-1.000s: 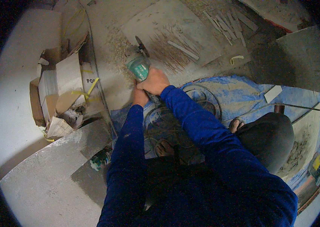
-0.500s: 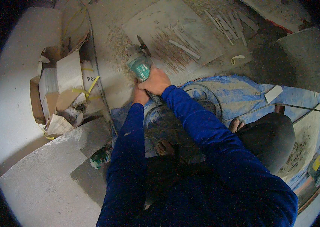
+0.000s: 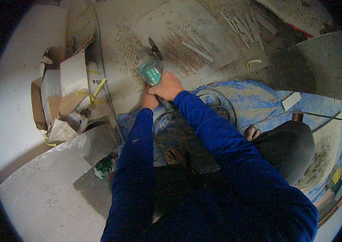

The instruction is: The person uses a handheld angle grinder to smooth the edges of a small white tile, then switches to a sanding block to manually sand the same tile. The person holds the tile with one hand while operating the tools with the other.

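Both my hands are closed round a green angle grinder (image 3: 151, 71), held out ahead of me above the dusty floor. My right hand (image 3: 167, 86) wraps over the top of its body. Behind and below that, my left hand (image 3: 149, 99) grips the grinder, its fingers partly hidden by the tool and the other hand. The dark cutting disc (image 3: 154, 47) stands edge-on at the far end, near a large pale board (image 3: 151, 28) strewn with thin strips. A long white strip (image 3: 197, 52) lies on that board to the right of the disc.
An open, torn cardboard box (image 3: 37, 105) with tiles stands at left beside a dark cable (image 3: 105, 76). A second green tool (image 3: 105, 166) lies by my left forearm. More strips (image 3: 243, 30) lie far right. A blue dusty sheet (image 3: 255, 99) spreads by my feet, with coiled cable on it.
Almost nothing differs. The view has shifted slightly, and both hands keep hold of the grinder in nearly the same spot.
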### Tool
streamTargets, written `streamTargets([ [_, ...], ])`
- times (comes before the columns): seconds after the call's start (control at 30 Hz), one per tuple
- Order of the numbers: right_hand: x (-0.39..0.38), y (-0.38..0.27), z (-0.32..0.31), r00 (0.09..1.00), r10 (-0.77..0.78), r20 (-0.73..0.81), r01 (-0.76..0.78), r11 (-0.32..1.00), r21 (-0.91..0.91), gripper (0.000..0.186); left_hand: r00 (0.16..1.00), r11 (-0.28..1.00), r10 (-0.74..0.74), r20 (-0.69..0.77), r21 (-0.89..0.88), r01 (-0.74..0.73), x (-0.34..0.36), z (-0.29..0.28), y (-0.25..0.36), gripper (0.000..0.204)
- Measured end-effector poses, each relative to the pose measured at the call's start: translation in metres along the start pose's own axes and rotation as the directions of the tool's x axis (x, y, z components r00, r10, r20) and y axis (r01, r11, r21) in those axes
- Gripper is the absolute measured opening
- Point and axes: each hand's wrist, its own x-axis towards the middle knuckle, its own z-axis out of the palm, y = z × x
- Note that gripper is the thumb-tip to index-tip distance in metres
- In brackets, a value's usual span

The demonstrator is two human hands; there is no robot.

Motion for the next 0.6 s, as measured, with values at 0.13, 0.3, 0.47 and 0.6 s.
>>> streamTargets([
  [0.13,-0.001,0.0,-0.001,1.0,0.012,0.008,-0.012,1.0,0.005,0.076,0.999,0.999,-0.034,0.002,0.012,0.033,0.002,0.002,-0.001,0.058],
  [0.3,-0.002,0.002,0.002,1.0,0.007,0.003,-0.007,1.0,0.007,0.074,0.991,0.996,0.023,-0.133,-0.085,-0.035,-0.011,-0.008,0.029,0.05],
  [0.47,-0.004,0.004,0.003,1.0,0.009,-0.003,-0.009,1.0,0.029,0.073,0.986,0.979,0.033,-0.163,-0.195,-0.065,-0.019,-0.019,0.054,0.042],
  [0.6,-0.005,0.004,0.002,1.0,0.011,-0.004,-0.011,1.0,0.028,0.073,0.982,0.989,0.11,-0.154,-0.085,-0.124,-0.014,-0.015,0.049,0.041],
])
